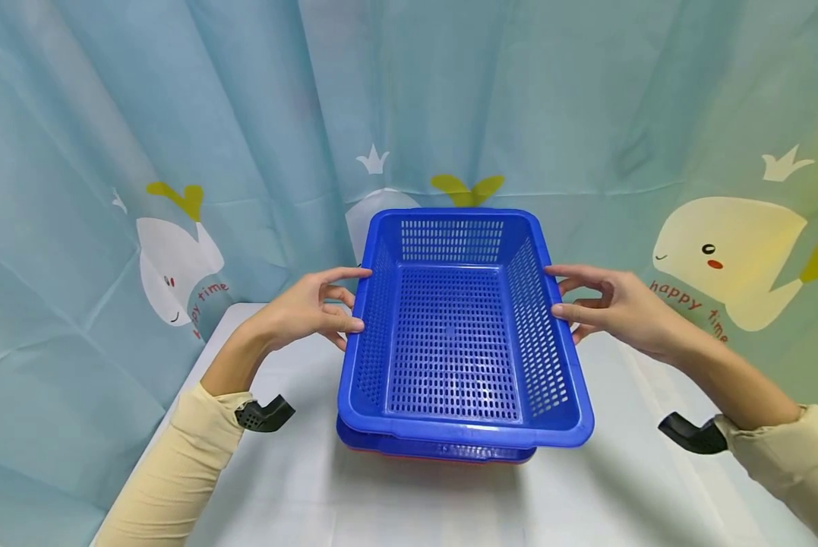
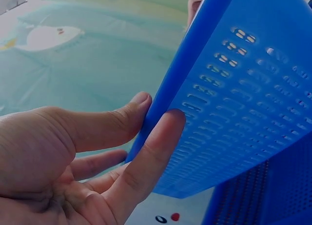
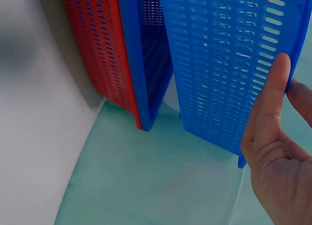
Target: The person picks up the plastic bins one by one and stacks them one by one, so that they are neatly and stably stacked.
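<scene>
A blue perforated plastic basket (image 1: 453,342) is held in the air between both hands. The left hand (image 1: 313,308) pinches its left rim, thumb on one side and fingers on the other, as the left wrist view also shows. My right hand (image 1: 614,308) pinches the opposite rim in the same manner. Beneath the lifted basket, a second blue basket (image 3: 131,59) sits nested in a red basket (image 3: 100,44). In the right wrist view a gap separates the held basket from this stack. No contents show inside the held basket.
The baskets below stand on a white table (image 1: 272,486). Close behind rises a light blue curtain (image 1: 258,114) printed with whales, which also hangs along the left side. A black wrist device (image 1: 265,414) sticks out from the left sleeve, another (image 1: 692,434) from the right.
</scene>
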Demonstrator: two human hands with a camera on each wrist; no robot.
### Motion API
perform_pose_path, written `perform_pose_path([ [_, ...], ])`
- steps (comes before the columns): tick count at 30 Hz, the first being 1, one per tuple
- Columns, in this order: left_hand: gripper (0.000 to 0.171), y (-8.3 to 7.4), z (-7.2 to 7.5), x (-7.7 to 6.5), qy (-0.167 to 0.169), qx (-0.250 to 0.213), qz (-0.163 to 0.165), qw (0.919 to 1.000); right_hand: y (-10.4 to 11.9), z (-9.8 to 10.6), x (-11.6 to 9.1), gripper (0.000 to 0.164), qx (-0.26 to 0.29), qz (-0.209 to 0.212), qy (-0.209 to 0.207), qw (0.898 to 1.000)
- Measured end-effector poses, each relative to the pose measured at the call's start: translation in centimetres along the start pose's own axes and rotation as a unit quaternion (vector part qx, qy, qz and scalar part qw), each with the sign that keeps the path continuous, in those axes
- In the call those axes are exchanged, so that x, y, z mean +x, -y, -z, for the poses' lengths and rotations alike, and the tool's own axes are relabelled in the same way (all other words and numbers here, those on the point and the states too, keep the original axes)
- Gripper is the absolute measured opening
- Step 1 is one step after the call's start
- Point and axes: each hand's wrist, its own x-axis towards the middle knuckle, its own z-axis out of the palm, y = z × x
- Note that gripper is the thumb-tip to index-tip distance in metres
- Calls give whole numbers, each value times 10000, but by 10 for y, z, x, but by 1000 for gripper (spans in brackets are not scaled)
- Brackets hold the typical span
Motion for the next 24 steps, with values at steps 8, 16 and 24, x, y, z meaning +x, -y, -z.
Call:
perform_pose_path([
  [8, 81, 15, 6, 2, 99, -71, -48, 9999, -9, -12, 8, 63, 366, -129, 61, 9992],
  [16, 82, 35, 8, 7, 105, -150, 56, 9998, -23, -24, 13, 62, 708, -196, 111, 9972],
  [24, 80, 55, 10, 13, 235, -254, 24, 9994, -41, -33, 18, 62, 970, -329, 153, 9946],
])
